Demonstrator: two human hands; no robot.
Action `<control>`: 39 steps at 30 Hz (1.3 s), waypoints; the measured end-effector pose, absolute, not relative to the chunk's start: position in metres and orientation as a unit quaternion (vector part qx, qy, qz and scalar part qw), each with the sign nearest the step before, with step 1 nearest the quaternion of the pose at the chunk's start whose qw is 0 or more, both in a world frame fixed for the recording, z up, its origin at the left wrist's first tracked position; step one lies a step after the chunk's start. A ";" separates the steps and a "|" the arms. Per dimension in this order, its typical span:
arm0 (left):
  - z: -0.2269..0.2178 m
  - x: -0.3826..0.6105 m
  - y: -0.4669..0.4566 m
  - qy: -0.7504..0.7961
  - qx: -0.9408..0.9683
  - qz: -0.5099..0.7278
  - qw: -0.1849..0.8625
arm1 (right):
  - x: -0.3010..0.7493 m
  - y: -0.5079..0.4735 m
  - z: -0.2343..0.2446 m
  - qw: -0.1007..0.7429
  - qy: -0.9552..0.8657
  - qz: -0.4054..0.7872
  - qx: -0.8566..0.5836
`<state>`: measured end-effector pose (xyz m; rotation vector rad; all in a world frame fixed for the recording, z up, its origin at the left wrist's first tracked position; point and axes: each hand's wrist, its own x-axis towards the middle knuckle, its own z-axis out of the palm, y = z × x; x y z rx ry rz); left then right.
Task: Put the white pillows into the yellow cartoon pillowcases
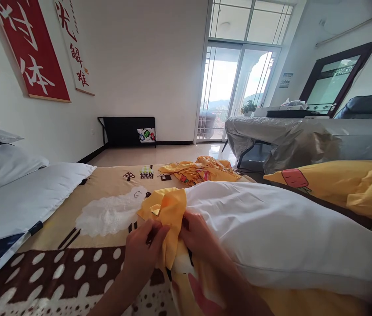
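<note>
A yellow pillowcase (172,215) is bunched up in front of me, its edge gathered between both hands. My left hand (144,245) pinches the cloth from the left side, thumb against fingers. On the right, my right hand (197,230) grips the same fabric, its fingertips partly hidden behind a fold. A plump white pillow (271,224) lies just right of the hands and touches the yellow cloth. More of the printed yellow fabric hangs below my wrists, partly covered by my right forearm.
Beneath lies a patterned beige and brown blanket (103,215). White pillows (57,184) are at the left, a crumpled yellow cloth (202,169) at the far edge, and a yellow-covered pillow (324,180) at the right. Behind stands a plastic-covered table (281,131).
</note>
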<state>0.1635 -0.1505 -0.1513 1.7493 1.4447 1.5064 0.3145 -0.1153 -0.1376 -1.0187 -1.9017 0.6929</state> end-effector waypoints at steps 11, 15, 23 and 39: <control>-0.157 0.174 -0.159 0.441 0.707 0.529 0.162 | 0.336 -0.109 -0.130 0.429 -0.767 0.389 -0.278; -0.171 0.177 -0.152 0.417 0.718 0.540 0.136 | 0.333 -0.113 -0.130 0.392 -0.819 0.335 -0.250; -0.161 0.177 -0.162 0.467 0.690 0.547 0.085 | 0.326 -0.112 -0.139 0.448 -0.795 0.245 -0.327; -0.124 0.137 -0.160 0.483 0.757 0.197 0.392 | 0.318 -0.109 -0.146 0.499 -0.755 0.289 -0.311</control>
